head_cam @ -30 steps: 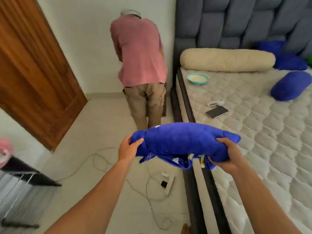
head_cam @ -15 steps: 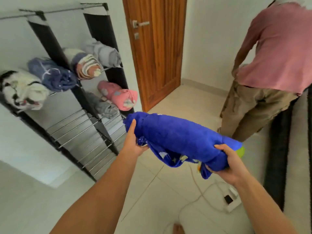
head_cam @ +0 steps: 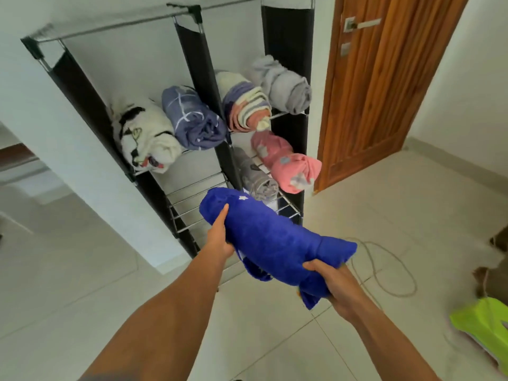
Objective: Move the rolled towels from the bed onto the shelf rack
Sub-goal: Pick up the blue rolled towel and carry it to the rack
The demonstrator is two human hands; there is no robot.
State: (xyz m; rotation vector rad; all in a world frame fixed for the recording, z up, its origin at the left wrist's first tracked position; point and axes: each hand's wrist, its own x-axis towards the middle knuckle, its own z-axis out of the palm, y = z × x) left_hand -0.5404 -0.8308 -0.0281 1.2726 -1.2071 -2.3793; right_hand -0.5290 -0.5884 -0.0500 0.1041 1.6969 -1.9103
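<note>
I hold a rolled bright blue towel [head_cam: 272,240] in both hands, just in front of the shelf rack [head_cam: 192,50]. My left hand [head_cam: 220,235] grips its far end, my right hand [head_cam: 330,281] its near end. The towel's far end hovers over the bare wire shelf [head_cam: 189,199] in the rack's left column. Several rolled towels lie on the rack: a white patterned one [head_cam: 145,133], a purple one [head_cam: 195,119], a striped one [head_cam: 244,105], a pale grey one [head_cam: 283,83], a pink one [head_cam: 286,163] and a grey one [head_cam: 255,177]. The bed is out of view.
A wooden door [head_cam: 384,78] stands shut right of the rack. A cable [head_cam: 384,268] loops across the tiled floor [head_cam: 82,284]. A lime green object [head_cam: 483,323] lies at the lower right, a brown shape [head_cam: 494,257] at the right edge.
I have turned from the bed toward the rack, carrying the blue towel closer to it. The person in the pink shirt has left the view.
</note>
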